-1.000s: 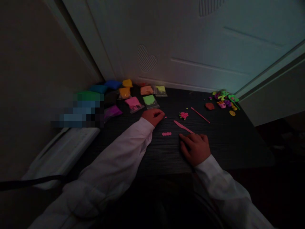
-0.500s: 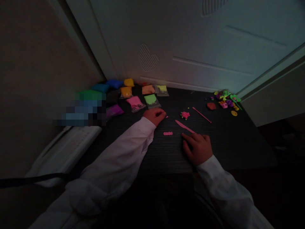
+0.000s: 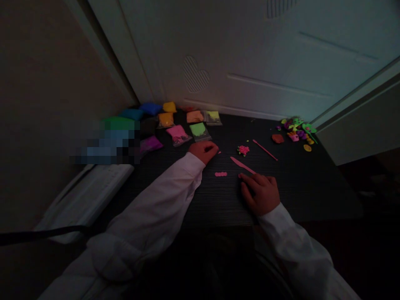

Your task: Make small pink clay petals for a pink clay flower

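The scene is very dim. My left hand (image 3: 204, 151) rests on the dark table (image 3: 312, 183), fingers curled, fingertips beside a tiny pink clay bit (image 3: 219, 152). My right hand (image 3: 261, 192) lies palm down, fingers loosely together, fingertips at the handle end of a pink plastic knife (image 3: 242, 165). A small row of pink clay discs (image 3: 221, 173) lies between the hands. A pink clay flower (image 3: 243, 150) sits beyond the knife, with a thin pink stick (image 3: 264, 150) to its right.
Several coloured clay bags (image 3: 176, 134) lie at the back left against a white door (image 3: 250, 54). Finished clay shapes (image 3: 295, 127) and a red lump (image 3: 277, 138) are at the back right. A white device (image 3: 84, 196) sits at the left edge.
Both hands stay almost still; my right hand's fingertips have edged a little closer to the knife handle. The view has shifted slightly.
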Demonstrator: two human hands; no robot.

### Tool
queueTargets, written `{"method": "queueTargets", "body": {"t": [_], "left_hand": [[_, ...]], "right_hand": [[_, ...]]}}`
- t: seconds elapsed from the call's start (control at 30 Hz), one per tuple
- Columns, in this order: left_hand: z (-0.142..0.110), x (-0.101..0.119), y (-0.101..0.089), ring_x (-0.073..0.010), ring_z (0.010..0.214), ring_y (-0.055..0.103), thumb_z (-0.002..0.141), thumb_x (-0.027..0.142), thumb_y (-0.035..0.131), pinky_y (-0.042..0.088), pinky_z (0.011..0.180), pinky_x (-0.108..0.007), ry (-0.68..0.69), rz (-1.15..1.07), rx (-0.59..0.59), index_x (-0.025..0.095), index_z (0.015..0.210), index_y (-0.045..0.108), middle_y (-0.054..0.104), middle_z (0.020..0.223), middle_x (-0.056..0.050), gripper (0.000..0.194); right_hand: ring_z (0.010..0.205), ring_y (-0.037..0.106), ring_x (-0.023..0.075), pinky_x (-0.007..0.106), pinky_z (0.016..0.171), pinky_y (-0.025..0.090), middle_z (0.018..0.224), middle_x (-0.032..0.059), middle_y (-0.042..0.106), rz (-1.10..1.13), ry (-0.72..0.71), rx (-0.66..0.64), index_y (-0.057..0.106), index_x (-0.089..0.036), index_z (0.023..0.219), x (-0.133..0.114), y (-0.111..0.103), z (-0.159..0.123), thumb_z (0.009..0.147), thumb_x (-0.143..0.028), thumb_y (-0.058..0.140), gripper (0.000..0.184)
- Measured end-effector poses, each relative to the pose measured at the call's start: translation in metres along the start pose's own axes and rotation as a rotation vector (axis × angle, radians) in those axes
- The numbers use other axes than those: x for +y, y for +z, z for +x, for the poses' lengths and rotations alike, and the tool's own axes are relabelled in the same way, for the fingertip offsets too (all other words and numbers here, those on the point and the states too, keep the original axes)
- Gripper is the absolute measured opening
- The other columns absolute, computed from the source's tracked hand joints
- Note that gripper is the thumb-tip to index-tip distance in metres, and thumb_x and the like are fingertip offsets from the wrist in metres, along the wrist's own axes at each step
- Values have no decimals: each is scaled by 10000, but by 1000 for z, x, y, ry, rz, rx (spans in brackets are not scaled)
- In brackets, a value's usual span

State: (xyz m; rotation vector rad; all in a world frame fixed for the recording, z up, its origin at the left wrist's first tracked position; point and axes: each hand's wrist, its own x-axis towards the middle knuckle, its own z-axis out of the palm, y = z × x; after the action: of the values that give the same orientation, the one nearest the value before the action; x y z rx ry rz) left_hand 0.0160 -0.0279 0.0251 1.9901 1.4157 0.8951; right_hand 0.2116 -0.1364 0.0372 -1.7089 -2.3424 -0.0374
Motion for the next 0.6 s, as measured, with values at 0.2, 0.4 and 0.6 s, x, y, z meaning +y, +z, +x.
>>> {"method": "queueTargets", "body": {"t": [0.2,0.4,0.6], "left_hand": [[0,0,0,-111,607,511,690,349,411,368,549,-216,-12,7,-1,163,725,604,598,674,-10,270],[-1,0,1,-109,613,510,688,344,411,372,567,-216,-15,-16,13,164,726,603,600,680,-7,266],[-1,1,0,-107,605,509,694,346,409,364,547,-211,3,14,7,167,723,604,598,669,-6,267]], "right_hand": [[777,444,149,309,718,217,790,30,533,-23,-21,5,517,-233,994,-1,0,0,748,-299,386,286],[760,448,149,311,708,221,768,32,536,-80,-50,22,508,-232,1015,-2,0,-1,742,-302,394,304],[765,445,155,307,691,221,776,34,532,-77,-28,1,486,-239,1039,-3,0,-1,749,-310,381,316]]}}
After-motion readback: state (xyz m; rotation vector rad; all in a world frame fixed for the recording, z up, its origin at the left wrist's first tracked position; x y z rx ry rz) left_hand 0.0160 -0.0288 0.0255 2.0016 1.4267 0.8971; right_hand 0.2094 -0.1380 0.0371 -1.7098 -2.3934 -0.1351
